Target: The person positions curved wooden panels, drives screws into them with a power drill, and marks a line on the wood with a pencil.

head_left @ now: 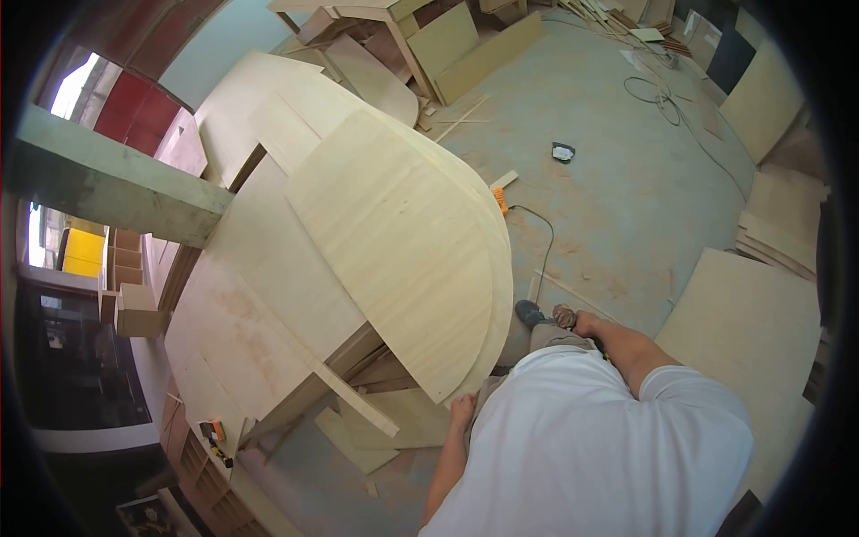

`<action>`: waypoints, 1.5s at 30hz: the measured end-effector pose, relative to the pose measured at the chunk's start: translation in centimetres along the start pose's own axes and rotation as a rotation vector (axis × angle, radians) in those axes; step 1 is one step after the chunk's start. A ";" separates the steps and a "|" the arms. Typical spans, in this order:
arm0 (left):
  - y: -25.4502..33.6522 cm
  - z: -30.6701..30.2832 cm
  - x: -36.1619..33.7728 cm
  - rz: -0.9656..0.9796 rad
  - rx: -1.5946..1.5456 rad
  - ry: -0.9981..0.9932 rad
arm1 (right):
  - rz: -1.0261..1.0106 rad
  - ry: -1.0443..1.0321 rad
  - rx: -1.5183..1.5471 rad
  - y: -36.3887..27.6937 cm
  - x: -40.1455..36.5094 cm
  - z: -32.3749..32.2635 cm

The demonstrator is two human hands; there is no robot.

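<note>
A curved plywood sheet [403,224] lies on top of other sheets in front of me, its rounded edge towards my right. My left hand [463,410] is closed at the near corner of this sheet, fingers at its edge. Low beside my leg, my right hand [586,324] is wrapped round a dark, brownish tool whose kind I cannot make out. A black cord [549,234] runs from an orange object [499,200] at the sheet's edge down towards my shoe [530,312] and that tool.
A concrete beam or post [116,179] reaches the stack from the left. A wood strip [349,394] sticks out at the near side. Offcuts [358,443] lie beneath. A cordless drill [215,438] rests at lower left. Plywood panels [747,313] stand at right; a cable [667,103] crosses the dusty floor.
</note>
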State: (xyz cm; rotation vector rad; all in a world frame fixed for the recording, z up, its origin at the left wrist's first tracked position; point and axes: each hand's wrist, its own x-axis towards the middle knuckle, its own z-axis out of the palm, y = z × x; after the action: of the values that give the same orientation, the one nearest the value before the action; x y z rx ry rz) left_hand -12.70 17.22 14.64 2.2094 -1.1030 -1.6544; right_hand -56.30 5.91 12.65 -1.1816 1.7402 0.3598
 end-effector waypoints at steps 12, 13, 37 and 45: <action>-0.9 -1.0 3.6 -0.077 -0.176 -0.385 | 0.064 0.158 0.190 5.8 -8.4 4.1; 0.2 -1.1 4.0 -0.089 -0.161 -0.412 | 0.059 0.202 0.220 7.3 -8.7 4.5; 39.3 10.1 9.8 -0.027 -0.089 -0.393 | -0.052 0.243 0.431 13.5 -2.7 -20.1; 40.8 10.5 19.4 -0.094 -0.268 -0.331 | -0.418 0.162 0.551 3.1 1.6 -29.8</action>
State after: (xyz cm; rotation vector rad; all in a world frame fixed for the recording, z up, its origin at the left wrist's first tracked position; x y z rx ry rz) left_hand -38.38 -21.30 17.81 1.8925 -0.7912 -2.1234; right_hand -75.28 -13.75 25.12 -1.1381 1.5304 -0.4522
